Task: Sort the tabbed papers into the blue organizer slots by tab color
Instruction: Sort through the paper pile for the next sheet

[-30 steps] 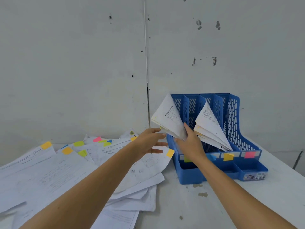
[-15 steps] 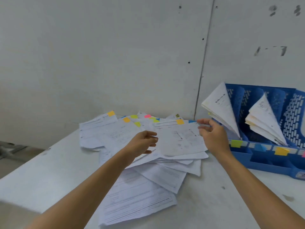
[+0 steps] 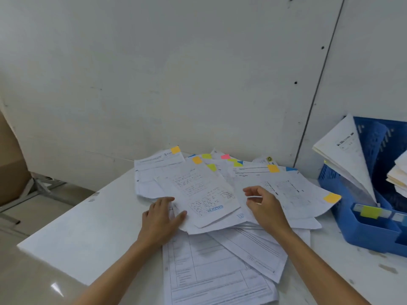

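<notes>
A loose pile of white papers (image 3: 220,219) with orange, green, pink and blue tabs along their far edges covers the table's middle. My left hand (image 3: 161,219) lies on the pile's left edge, thumb on the lower corner of a top sheet (image 3: 204,190) with an orange tab (image 3: 197,160). My right hand (image 3: 263,205) hovers over the pile with fingers curled and apart, holding nothing. The blue organizer (image 3: 370,232) stands at the right edge, papers (image 3: 345,155) leaning in its left slot. A green label tab (image 3: 371,211) marks its front.
The white table (image 3: 88,234) ends at its left edge above a tiled floor. A brown cardboard box (image 3: 11,170) and a metal frame sit at far left. A grey wall rises right behind the papers. The organizer is cut off by the frame's right border.
The view swung left, away from the organizer. My right hand left the organizer's papers and came over the pile. My left hand dropped onto the pile's left edge.
</notes>
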